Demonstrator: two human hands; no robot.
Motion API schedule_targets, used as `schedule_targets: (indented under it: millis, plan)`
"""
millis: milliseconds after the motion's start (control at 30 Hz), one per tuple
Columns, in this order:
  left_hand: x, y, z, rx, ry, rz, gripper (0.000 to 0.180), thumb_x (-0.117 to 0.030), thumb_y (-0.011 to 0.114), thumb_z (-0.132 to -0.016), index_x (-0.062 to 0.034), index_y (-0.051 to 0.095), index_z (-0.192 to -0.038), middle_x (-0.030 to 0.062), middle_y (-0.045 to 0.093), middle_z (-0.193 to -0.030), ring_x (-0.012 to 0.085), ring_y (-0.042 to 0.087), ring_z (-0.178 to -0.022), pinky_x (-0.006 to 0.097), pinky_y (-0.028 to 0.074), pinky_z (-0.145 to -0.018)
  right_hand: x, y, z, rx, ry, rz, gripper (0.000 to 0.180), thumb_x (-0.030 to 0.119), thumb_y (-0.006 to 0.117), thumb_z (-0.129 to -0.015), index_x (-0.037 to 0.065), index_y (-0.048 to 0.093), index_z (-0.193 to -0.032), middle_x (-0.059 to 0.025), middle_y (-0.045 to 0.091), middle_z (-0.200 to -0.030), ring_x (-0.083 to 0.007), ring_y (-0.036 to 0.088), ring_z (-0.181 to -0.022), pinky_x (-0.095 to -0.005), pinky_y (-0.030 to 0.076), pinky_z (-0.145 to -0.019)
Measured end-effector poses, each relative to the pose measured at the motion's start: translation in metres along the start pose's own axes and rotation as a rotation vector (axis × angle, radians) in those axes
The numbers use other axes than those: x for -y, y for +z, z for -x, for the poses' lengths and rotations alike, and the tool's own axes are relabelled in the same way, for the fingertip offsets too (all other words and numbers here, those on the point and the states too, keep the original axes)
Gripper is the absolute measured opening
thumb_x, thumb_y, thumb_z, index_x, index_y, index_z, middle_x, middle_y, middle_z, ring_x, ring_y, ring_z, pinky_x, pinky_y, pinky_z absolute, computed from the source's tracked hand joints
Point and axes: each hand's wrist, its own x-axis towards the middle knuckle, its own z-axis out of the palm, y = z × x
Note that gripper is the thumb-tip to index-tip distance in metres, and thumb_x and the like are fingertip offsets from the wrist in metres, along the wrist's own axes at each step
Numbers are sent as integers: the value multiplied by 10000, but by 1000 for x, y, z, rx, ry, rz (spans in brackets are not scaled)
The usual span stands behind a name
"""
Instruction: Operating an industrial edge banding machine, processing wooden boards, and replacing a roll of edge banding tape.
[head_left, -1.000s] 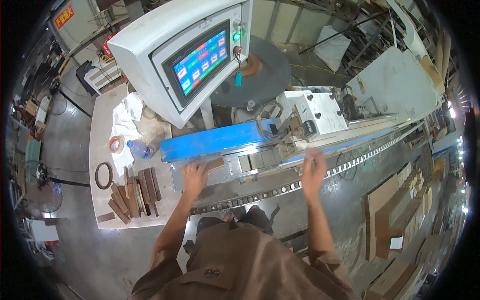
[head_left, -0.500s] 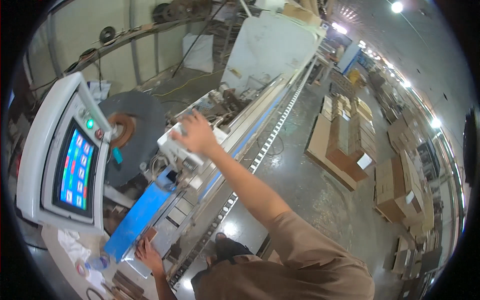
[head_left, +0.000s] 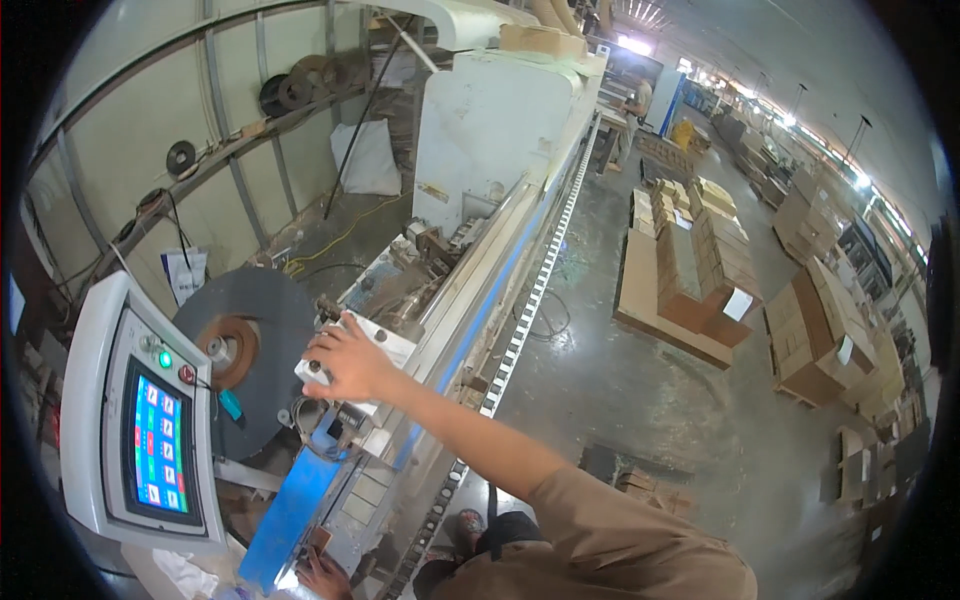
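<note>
- Control screen [head_left: 158, 445]: markings on coloured tiles, too small to read
- White sheet [head_left: 738, 304] on the left brown stack [head_left: 695, 262]: print illegible
- White tag [head_left: 846, 349] on the right brown stack [head_left: 806, 325]: print illegible

R hand [head_left: 345, 362] has room to pass fwd-R over pale rail [head_left: 482, 265], but white block [head_left: 395, 347] is right under it & dark disc [head_left: 285, 325] to L; blue beam [head_left: 290, 515], w/ ctrl panel [head_left: 155, 430] beyond, walls off L side of L hand [head_left: 325, 578].

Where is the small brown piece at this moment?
In the lower left of the head view, the small brown piece sits by the left hand, just right of the long blue cover.
</note>
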Motion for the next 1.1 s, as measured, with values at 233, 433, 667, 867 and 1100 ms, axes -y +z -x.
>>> schedule_targets:
  millis: [233,433,667,867,1100]
  plan:
    - [-29,-30,-12,-186,194,131,297,-187,721,-978,-118,773,-1263,264,679,-1129,463,656,-997,555,561,-848,1,1,5,8,12,-82,763,609,683,-837,39,684,-1345,-186,626,-1405,-394,471,-1446,-531,270,-1286]
    - [-34,-21,-9,-274,259,98,337,-204,762,-972,-113,758,-1297,258,661,-1105,449,662,-963,559,563,-806,8,20,22,-99,141,38,630,484,631,-946,76,640,-1426,-131,585,-1524,-349,426,-1519,-544,246,-1298]
    - [-44,-40,-9,-209,222,149,371,-267,740,-1001,-107,746,-1335,238,660,-1137,438,659,-998,550,566,-825,20,-1,22,40,218,-9,608,440,606,-979,84,607,-1470,-125,520,-1599,-341,366,-1564,-563,193,-1315]
    - [-47,-45,-12,-190,216,152,383,-257,715,-1016,-90,730,-1361,255,658,-1103,446,648,-955,551,556,-808,16,-5,23,-62,180,-150,510,350,687,-926,122,671,-1382,-131,608,-1495,-353,448,-1500,-538,286,-1288]
    - [-51,-48,-15,-249,311,184,376,-214,683,-1024,-48,709,-1360,263,626,-1009,448,605,-859,552,509,-759,18,-6,25,-155,135,-201,422,309,731,-900,109,699,-1271,-138,691,-1309,-368,568,-1360,-509,376,-1229]
